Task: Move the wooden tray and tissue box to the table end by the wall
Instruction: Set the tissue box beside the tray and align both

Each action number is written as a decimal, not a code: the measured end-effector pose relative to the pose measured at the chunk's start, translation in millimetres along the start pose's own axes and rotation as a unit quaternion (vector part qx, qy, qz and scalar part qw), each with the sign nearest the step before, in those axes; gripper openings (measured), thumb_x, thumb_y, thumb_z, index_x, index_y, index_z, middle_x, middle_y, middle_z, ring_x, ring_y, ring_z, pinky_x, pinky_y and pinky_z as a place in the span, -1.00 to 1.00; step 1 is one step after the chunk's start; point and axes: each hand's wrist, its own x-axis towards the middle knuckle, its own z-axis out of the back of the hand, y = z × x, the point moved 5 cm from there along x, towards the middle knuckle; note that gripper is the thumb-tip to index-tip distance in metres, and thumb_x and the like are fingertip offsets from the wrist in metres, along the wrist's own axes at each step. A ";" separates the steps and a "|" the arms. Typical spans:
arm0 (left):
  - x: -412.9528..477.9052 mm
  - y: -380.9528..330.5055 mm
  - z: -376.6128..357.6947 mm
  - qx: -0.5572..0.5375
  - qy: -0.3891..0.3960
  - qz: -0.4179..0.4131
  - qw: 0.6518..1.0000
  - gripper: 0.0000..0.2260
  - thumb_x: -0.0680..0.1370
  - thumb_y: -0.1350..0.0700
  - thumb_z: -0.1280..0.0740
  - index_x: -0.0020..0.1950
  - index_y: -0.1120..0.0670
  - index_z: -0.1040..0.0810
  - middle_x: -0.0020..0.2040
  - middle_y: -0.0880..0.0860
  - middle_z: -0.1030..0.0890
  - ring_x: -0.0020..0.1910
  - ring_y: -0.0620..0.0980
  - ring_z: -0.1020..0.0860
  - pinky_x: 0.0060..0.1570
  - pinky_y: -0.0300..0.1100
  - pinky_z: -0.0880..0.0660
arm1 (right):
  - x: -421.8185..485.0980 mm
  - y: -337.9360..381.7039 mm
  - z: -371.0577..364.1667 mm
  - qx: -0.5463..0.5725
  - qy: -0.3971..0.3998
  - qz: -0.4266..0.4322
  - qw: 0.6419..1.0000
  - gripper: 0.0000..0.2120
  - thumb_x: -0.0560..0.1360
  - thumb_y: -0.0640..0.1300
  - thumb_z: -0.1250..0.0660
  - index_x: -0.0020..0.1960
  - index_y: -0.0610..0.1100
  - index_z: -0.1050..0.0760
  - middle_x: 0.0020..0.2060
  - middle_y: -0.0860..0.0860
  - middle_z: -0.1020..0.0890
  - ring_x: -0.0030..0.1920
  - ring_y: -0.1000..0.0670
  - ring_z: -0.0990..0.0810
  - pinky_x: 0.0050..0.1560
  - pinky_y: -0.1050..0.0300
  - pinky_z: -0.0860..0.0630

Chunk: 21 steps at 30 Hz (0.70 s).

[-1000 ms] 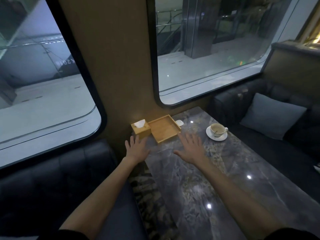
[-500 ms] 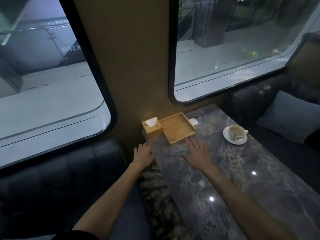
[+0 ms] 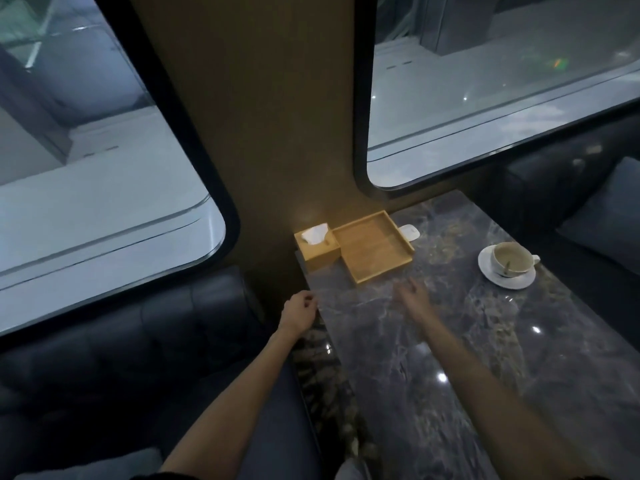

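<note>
Across the middle and lower right of the frame runs our long grey marble-patterned counter [image 3: 467, 341], its far end butting against the tan wall panel [image 3: 270, 133] between the two big rounded windows. Dark leather seating fills the lower left and the right edge.

At that far end, just above the frame's centre, sits the shallow square light-wood tray [image 3: 374, 250], empty, one corner close to the wall. Touching its left side is the small light-wood tissue box [image 3: 318, 250] with a white tissue poking from the top; it sits at the counter's corner by the wall. Both look to us to be where the task wants them.

What has changed is us. A second ago our hands were spread flat just short of the box and tray; half a second ago they had slid a little back; now both are pulled further toward the bottom of the frame. Our left hand [image 3: 298, 315], fingers loosely curled and grasping nothing, hovers at the counter's left edge. Our right hand [image 3: 414, 299] is motion-blurred over the bare counter below the tray, released and empty so far as we can tell.

We read that as the push finished and the hands withdrawing, with the task likely complete.

To the right stand a white cup on a white saucer [image 3: 507, 268], and a small white object [image 3: 408, 232] peeks out beyond the tray.
</note>
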 end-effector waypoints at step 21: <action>275.9 24.3 -23.0 -0.206 -0.021 0.161 0.965 -0.58 0.46 0.21 -0.35 0.30 -0.02 -0.44 0.15 0.01 -0.61 0.11 0.04 -0.59 0.17 0.13 -0.56 | 182.3 32.3 -40.5 0.374 -0.131 -0.311 0.864 -0.42 0.48 0.25 -0.08 0.34 -0.09 -0.38 0.17 -0.10 -0.47 0.32 -0.27 -0.38 0.19 -0.41 -0.35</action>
